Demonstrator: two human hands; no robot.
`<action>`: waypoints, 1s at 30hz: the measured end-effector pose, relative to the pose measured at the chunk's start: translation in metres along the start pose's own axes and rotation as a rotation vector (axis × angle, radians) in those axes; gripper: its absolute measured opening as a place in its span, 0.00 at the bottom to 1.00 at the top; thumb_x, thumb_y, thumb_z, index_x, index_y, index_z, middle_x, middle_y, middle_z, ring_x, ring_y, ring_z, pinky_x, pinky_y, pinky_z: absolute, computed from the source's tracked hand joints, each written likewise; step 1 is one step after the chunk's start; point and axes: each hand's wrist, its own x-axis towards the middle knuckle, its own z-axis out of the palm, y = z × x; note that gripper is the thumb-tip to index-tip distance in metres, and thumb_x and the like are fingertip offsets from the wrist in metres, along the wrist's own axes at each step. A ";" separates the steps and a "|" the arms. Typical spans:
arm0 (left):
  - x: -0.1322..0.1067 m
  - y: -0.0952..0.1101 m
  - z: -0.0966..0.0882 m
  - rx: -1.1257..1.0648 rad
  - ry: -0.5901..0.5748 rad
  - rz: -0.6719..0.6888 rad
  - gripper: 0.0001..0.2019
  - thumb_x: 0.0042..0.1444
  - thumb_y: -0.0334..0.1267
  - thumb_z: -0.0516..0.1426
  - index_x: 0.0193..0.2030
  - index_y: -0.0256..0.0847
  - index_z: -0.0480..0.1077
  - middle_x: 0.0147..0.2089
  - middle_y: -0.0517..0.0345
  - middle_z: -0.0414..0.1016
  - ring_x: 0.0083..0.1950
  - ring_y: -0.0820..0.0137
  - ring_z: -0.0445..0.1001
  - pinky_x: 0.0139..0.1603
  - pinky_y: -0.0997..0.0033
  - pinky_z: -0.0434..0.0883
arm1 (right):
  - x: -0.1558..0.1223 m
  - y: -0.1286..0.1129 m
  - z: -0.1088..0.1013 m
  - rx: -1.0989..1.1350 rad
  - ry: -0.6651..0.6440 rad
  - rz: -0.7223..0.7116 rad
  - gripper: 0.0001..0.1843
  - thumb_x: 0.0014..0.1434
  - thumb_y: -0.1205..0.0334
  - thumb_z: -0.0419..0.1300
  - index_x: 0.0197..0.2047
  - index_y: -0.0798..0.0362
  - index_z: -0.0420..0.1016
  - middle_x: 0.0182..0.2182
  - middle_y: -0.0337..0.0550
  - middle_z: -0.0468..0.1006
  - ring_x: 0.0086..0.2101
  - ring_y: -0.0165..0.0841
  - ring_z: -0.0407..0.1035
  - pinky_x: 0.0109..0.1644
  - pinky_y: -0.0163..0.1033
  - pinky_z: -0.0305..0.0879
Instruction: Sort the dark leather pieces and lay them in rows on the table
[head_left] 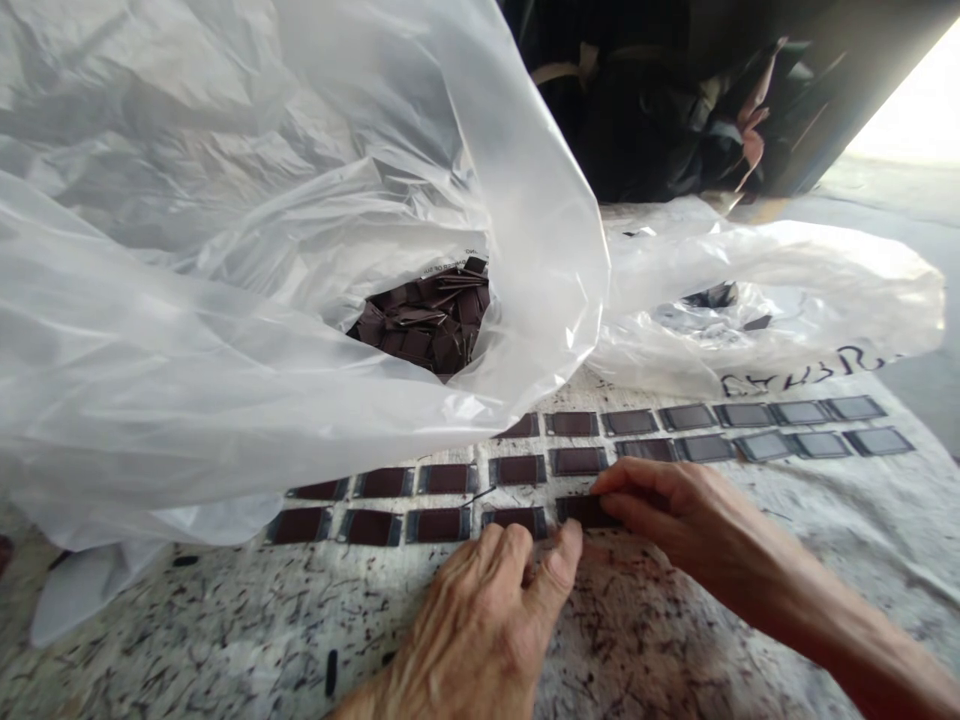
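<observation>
A dark brown rectangular piece (583,511) lies at the right end of the nearest row on the stained pale cloth. My right hand (667,505) pinches its right end between thumb and fingers. My left hand (495,600) rests palm down on the cloth, its fingers bent and its thumb apart, the thumb tip at the piece's lower edge. Its fingertips partly cover the neighbouring brown rectangle (517,518). Further brown rectangles with dark borders (439,524) run left in the same row.
A big translucent plastic bag (187,380), full of loose brown pieces (427,320), stands at the left and overlaps the rows. Behind at right sits a smaller bag (780,270) with handwriting. Two more rows of rectangles (690,417) stretch right. Dark scraps (331,672) litter the cloth (247,640).
</observation>
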 end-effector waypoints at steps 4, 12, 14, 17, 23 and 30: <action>0.006 0.002 0.004 0.056 -0.040 -0.036 0.31 0.54 0.25 0.46 0.66 0.38 0.52 0.48 0.41 0.70 0.46 0.55 0.71 0.43 0.52 0.73 | 0.001 -0.004 0.003 -0.098 0.051 -0.037 0.11 0.57 0.65 0.53 0.30 0.50 0.76 0.17 0.33 0.71 0.18 0.25 0.62 0.20 0.30 0.52; 0.007 0.003 0.003 0.076 -0.079 -0.065 0.34 0.50 0.19 0.43 0.66 0.38 0.53 0.45 0.44 0.69 0.46 0.56 0.70 0.44 0.51 0.73 | -0.011 -0.006 0.016 -0.326 0.202 -0.106 0.10 0.60 0.65 0.48 0.36 0.50 0.71 0.24 0.39 0.76 0.20 0.30 0.68 0.21 0.33 0.54; 0.007 0.003 0.005 0.079 -0.048 -0.064 0.34 0.51 0.19 0.43 0.66 0.39 0.53 0.45 0.45 0.69 0.45 0.57 0.70 0.43 0.52 0.73 | -0.017 -0.003 0.021 -0.424 0.260 -0.135 0.10 0.62 0.65 0.48 0.38 0.49 0.70 0.24 0.39 0.75 0.19 0.31 0.67 0.20 0.34 0.52; 0.007 0.004 0.006 0.045 0.000 -0.070 0.32 0.52 0.20 0.43 0.65 0.41 0.54 0.45 0.46 0.69 0.45 0.58 0.70 0.43 0.52 0.73 | -0.024 0.003 0.026 -0.484 0.236 -0.240 0.12 0.63 0.67 0.46 0.39 0.49 0.70 0.27 0.41 0.74 0.22 0.31 0.68 0.23 0.35 0.55; 0.003 -0.001 -0.005 -0.239 0.031 -0.070 0.26 0.57 0.25 0.43 0.63 0.38 0.60 0.49 0.45 0.71 0.50 0.59 0.69 0.53 0.53 0.68 | -0.020 0.002 0.023 -0.353 0.198 -0.133 0.11 0.62 0.64 0.49 0.42 0.47 0.72 0.32 0.40 0.76 0.28 0.33 0.72 0.27 0.34 0.59; -0.007 -0.015 -0.036 -1.298 0.331 -0.382 0.13 0.59 0.38 0.53 0.48 0.41 0.73 0.33 0.56 0.74 0.32 0.72 0.70 0.32 0.74 0.68 | -0.005 -0.014 0.007 -0.370 0.118 0.010 0.07 0.55 0.64 0.54 0.34 0.48 0.73 0.16 0.34 0.71 0.18 0.30 0.63 0.22 0.32 0.47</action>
